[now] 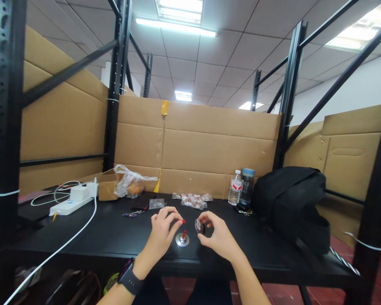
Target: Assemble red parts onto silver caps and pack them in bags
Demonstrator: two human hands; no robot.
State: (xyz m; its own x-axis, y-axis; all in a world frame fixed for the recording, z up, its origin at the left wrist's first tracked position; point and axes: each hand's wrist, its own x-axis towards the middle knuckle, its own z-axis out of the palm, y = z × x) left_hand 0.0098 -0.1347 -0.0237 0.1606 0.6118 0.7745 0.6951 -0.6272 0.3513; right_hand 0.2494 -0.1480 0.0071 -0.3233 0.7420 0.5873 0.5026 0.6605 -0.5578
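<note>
Both my hands hover over the near middle of a black table (108, 237). My left hand (163, 228), with a dark watch on its wrist, pinches a tiny red piece (183, 221) at its fingertips. My right hand (216, 235) holds a small dark round part (199, 226) between thumb and fingers. On the table between the hands lies a small silver disc (182, 240) with a red piece standing in its middle.
Small clear bags with red-and-white parts (193, 200) lie behind the hands, beside another bag (156, 203) and dark small parts (132, 213). Two bottles (241, 186) and a black backpack (292, 203) stand right. A white power strip (71, 205), cables and a plastic bag (131, 182) sit left. Cardboard walls surround.
</note>
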